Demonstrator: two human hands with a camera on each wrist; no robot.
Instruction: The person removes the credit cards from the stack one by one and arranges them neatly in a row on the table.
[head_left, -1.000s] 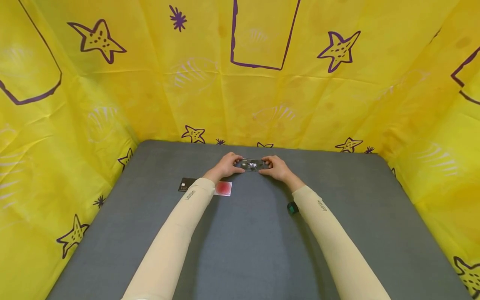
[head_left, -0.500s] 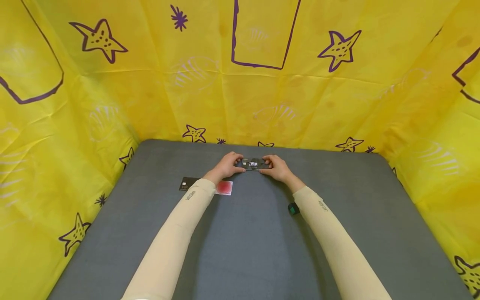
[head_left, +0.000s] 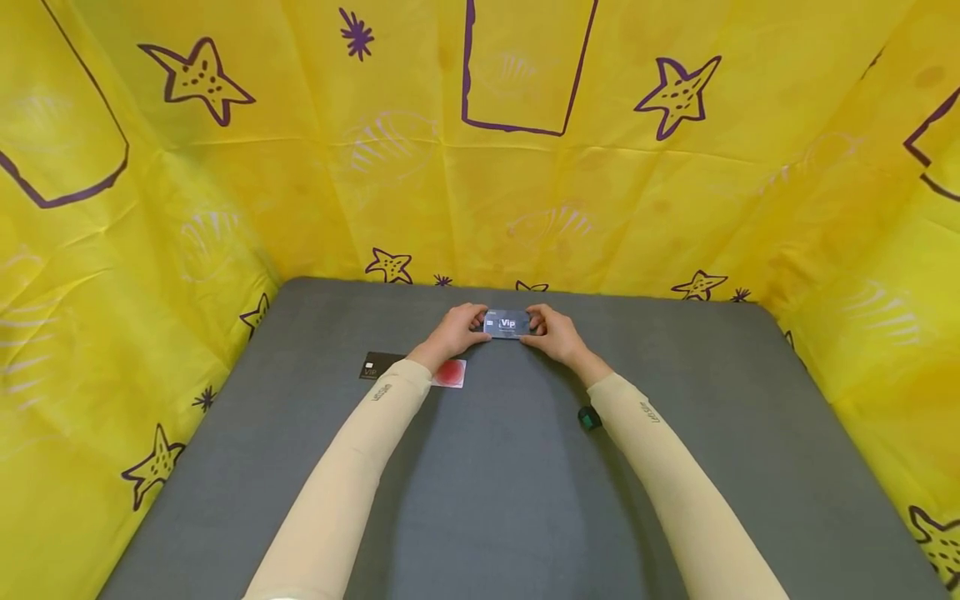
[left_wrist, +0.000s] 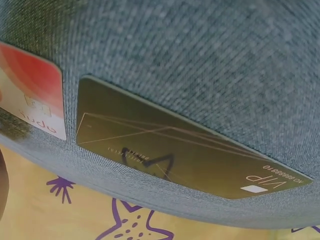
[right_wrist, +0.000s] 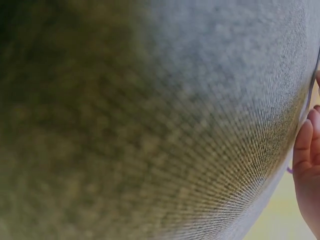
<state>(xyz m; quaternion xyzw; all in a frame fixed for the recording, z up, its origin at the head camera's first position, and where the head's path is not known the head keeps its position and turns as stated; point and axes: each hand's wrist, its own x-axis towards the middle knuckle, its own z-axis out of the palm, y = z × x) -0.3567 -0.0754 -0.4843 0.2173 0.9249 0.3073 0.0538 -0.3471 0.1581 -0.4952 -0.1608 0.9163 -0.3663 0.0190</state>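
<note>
In the head view, a glossy dark card marked "Vip" [head_left: 507, 323] is held level between both hands near the far side of the table. The left hand [head_left: 455, 330] pinches its left end between thumb and fingers. At the opposite end, the right hand [head_left: 556, 332] pinches it the same way. In the right wrist view, only part of the right hand [right_wrist: 307, 165] shows at the right edge, and the card's face cannot be made out there. Beneath the left forearm lie a black VIP card [left_wrist: 175, 145] and a white card with a red disc [left_wrist: 37, 92].
The grey tabletop [head_left: 495, 483] meets a yellow patterned cloth [head_left: 450, 192] at the back and sides. A small dark wrist camera [head_left: 589, 417] with a green patch shows beside the right forearm. The left sleeve partly covers the two lying cards.
The held card has tilted a little; its face turns from dark, see-through-looking reflections to a paler blue sheen. Both hands keep their grip and barely move.
</note>
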